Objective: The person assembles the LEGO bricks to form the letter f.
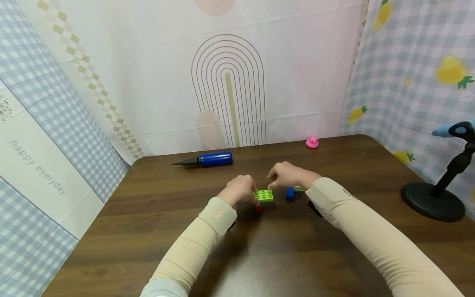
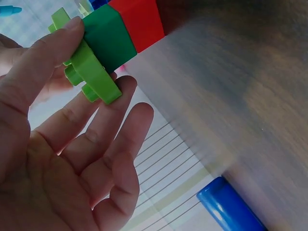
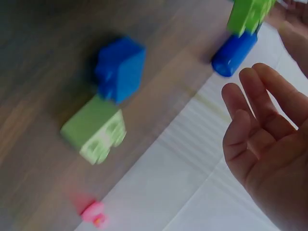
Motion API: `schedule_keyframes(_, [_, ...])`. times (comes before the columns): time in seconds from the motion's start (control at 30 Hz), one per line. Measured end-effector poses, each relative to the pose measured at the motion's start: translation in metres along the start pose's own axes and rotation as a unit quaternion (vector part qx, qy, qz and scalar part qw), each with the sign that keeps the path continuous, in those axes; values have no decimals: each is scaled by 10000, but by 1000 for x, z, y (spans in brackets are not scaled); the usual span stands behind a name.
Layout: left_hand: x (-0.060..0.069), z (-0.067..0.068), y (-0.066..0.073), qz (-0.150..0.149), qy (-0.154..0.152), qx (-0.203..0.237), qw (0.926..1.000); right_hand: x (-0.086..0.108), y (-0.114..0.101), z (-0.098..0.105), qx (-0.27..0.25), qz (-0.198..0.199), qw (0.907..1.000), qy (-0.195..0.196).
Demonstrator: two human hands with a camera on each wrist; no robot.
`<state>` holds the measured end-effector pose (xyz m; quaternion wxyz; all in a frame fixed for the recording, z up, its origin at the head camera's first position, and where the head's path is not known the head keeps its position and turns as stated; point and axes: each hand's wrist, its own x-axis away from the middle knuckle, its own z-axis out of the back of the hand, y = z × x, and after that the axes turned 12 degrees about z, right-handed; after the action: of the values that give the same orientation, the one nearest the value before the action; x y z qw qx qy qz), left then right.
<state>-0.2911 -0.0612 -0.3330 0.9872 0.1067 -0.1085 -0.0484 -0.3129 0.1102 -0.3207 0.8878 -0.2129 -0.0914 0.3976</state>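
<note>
Near the centre of the head view, a person's left hand [image 1: 240, 189] pinches a lime-green studded plate [image 1: 264, 195] between thumb and fingers. Joined beneath it are a dark green block [image 2: 110, 38] and a red block [image 2: 139, 21], at the top of the left wrist view. The right hand [image 1: 287, 175], just right of centre, holds nothing, its fingers loosely bent near the plate. Below it in the head view lies a blue block [image 1: 290, 194], beside a pale green block [image 3: 91, 126]. A blue pump [image 1: 216, 159] lies above left of the hands, a pink duck [image 1: 312, 142] at upper right.
</note>
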Motion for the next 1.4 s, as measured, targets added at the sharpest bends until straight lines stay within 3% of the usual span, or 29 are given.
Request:
schedule_keyframes(0.17, [-1, 1, 1, 135, 17, -78, 9999, 10, 15, 5, 319, -205, 9993, -44])
schedule_keyframes(0.53, [-1, -1, 2, 197, -51, -15, 9998, 25, 32, -5, 868, -757, 9931, -214])
schedule_keyframes(0.93, [1, 2, 2, 192, -88, 11, 9998, 27, 34, -9, 917, -1241, 9874, -348])
schedule_keyframes(1.2, [1, 2, 3, 188, -93, 12, 9998, 25, 34, -15, 971, -1248, 9867, -380])
schedule_keyframes(1.4, [2, 2, 3, 190, -95, 72, 9997, 24, 31, -13, 904, -1014, 9906, -140])
